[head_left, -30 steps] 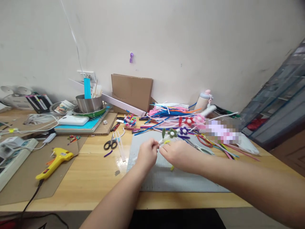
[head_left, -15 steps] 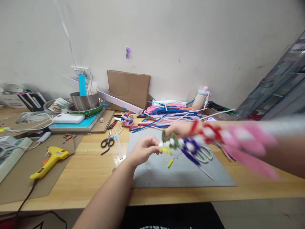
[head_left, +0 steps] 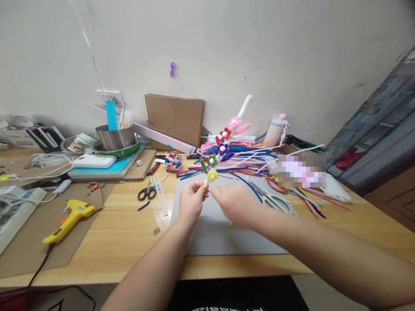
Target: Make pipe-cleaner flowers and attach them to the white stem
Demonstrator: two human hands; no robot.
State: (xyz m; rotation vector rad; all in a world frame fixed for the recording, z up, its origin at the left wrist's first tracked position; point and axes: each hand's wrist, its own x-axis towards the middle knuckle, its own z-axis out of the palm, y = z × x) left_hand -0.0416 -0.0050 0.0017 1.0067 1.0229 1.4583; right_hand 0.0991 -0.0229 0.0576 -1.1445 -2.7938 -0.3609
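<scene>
Both my hands meet above a grey cutting mat [head_left: 223, 237] on the wooden table. My left hand [head_left: 190, 202] pinches the lower end of a white stem strung with pipe-cleaner flowers [head_left: 223, 144]: yellow lowest, then green, purple, red and pink. The stem slants up and to the right toward the wall. My right hand [head_left: 234, 203] is closed at the stem's base, right beside the left; what its fingers grip is hidden. A small yellow-green scrap [head_left: 231, 223] lies on the mat under my right hand.
A heap of loose pipe cleaners [head_left: 240, 151] lies behind the mat, with big scissors [head_left: 275, 201] to its right. Small black scissors [head_left: 146, 191] and a yellow glue gun [head_left: 69, 214] lie on the left. A steel pot [head_left: 115, 136], cardboard [head_left: 175, 116] and a bottle [head_left: 275, 129] stand by the wall.
The flower stem swung from pointing right and toward me to slanting up toward the wall. My right hand came back from the right to the stem's base beside my left hand.
</scene>
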